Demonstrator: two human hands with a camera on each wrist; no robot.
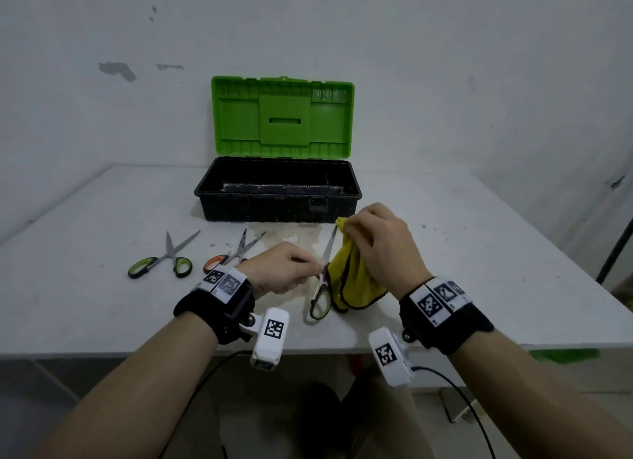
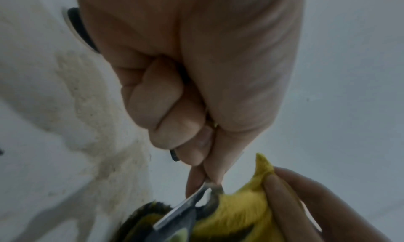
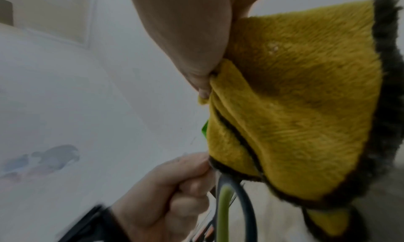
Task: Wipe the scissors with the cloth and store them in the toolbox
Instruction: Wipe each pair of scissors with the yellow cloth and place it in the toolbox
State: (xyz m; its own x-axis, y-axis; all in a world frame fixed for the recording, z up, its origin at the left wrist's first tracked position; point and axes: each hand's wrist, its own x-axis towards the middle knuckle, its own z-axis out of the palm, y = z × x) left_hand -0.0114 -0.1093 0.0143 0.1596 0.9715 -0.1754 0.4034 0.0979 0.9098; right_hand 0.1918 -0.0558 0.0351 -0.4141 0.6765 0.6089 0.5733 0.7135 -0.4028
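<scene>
Pinching the green-handled metal scissors (image 1: 324, 274) near the middle, your left hand (image 1: 278, 272) holds tight while your right hand (image 1: 381, 242) squeezes the fuzzy yellow cloth (image 1: 356, 280) around the blade tip.

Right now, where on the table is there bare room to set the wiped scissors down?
Bare table right of the toolbox and the right hand; also the near-left corner. Crowded in front of the toolbox: green scissors, orange scissors, both hands.

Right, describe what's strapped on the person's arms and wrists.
Bare forearms, no sleeves. Each wrist wears a black band topped with white tags printed with black square codes. A white camera block, also code-marked, hangs under each wrist, trailing a black cable.
</scene>
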